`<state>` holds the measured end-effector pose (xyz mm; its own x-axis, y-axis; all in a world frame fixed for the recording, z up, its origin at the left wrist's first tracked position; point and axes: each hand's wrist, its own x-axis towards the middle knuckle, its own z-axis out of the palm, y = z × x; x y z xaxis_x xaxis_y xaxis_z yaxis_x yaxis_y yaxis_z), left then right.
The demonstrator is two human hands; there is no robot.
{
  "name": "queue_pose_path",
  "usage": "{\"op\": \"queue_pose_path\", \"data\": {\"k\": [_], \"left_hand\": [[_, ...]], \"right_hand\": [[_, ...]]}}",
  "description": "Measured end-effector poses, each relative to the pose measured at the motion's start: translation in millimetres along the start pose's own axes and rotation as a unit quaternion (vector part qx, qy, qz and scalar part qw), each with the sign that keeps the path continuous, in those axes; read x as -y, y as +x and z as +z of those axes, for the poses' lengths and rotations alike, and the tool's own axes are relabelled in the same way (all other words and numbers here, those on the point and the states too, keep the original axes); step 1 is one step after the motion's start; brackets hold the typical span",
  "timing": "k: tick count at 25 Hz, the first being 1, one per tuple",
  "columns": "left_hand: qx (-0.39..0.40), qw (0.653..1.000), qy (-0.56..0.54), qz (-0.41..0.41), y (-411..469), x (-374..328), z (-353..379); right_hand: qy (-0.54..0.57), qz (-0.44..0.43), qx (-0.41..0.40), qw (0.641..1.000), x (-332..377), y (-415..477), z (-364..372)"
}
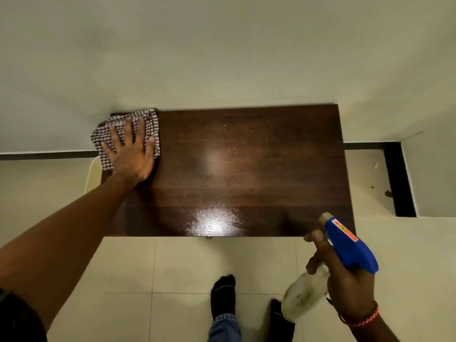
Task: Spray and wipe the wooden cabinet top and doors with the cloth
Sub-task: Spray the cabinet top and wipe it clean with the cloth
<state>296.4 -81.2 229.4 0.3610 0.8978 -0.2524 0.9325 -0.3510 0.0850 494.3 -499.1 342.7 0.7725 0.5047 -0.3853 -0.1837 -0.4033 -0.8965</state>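
The left hand (pixel 130 154) is laid flat, fingers spread wide, on the checked cloth (pixel 148 122). The cloth is pressed onto the far left corner of the dark wooden cabinet top (pixel 246 169), with the arm stretched out long. The spray bottle (pixel 328 265) is gripped tight in the right hand (pixel 345 282), just past the near right corner, its nozzle pointed at the wood. A shiny wet patch (pixel 214 220) is seen by the near edge.

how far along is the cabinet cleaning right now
Early on. Done: the cabinet top looks sprayed, with fine droplets mid-surface and a wet sheen near the front edge. In hand: the left hand presses the checked cloth flat at the far left corner, while the right hand holds the spray bottle. Left: most of the top, and the doors, which are out of view.
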Motion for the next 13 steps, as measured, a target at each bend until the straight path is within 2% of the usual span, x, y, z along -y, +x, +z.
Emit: {"op": "queue_pose_path", "data": {"k": [5, 13], "left_hand": [[0.003, 1.000, 0.001, 0.007, -47, -67, 18], [0.021, 0.992, -0.012, 0.127, -134, -268, 55]], "right_hand": [[-0.005, -0.026, -0.032, 0.999, 2, -3, -28], [0.016, -0.025, -0.068, 0.997, -13, -27, -97]]}}
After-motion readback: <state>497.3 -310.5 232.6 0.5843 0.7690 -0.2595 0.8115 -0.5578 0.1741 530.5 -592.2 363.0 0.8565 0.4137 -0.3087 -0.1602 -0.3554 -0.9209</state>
